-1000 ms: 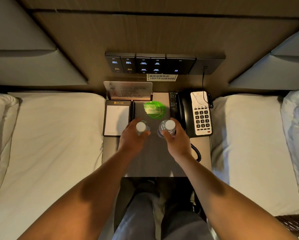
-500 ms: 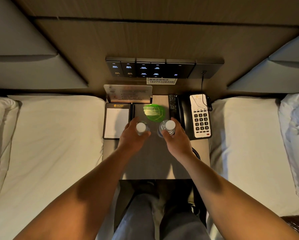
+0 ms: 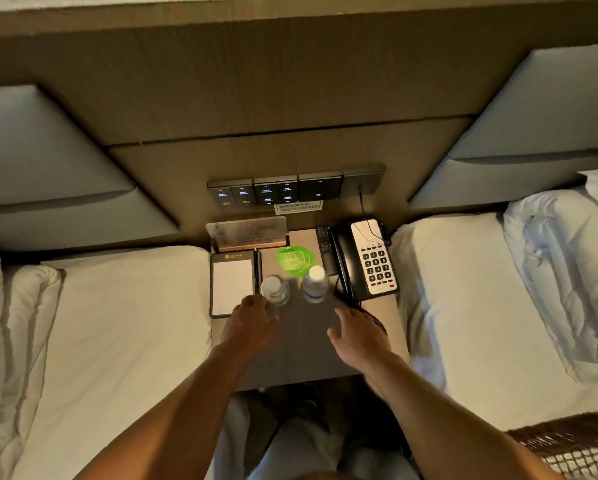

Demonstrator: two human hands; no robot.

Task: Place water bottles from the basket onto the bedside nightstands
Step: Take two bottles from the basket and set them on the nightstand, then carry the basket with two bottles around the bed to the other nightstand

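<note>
Standing upright on the counter point(image 3: 325, 351), two bottles sit side by side near its middle, apart from each other. Left bottle point(image 3: 274, 289): white cap up, just right of the notepad point(image 3: 232, 286). Right bottle point(image 3: 315, 284): white cap up, just left of the phone point(image 3: 368, 259), with a green leaf-shaped item point(image 3: 295, 258) directly behind both.

Left hand point(image 3: 250, 320): knuckles up, fingers point(image 3: 256, 302) curled, tips at the near side of the left bottle. Contact looks likely, but I cannot tell whether it is a grasp or a mere touch (view is motion-blurred).

Right hand point(image 3: 356, 332): fingers spread and released, holding nothing, clear of the right bottle and nearer the camera; it lies over the phone's coiled cord.

Surroundings: remote point(image 3: 323, 239) lies between leaf and phone. Card stand point(image 3: 247, 232) at the back left of the counter. Switch panel point(image 3: 294, 188) on the wall above. Beds on both sides, white sheets; left bed point(image 3: 117, 341), right bed point(image 3: 491, 323). Wicker basket point(image 3: 581, 445) shows at the lower right corner, contents not visible.
</note>
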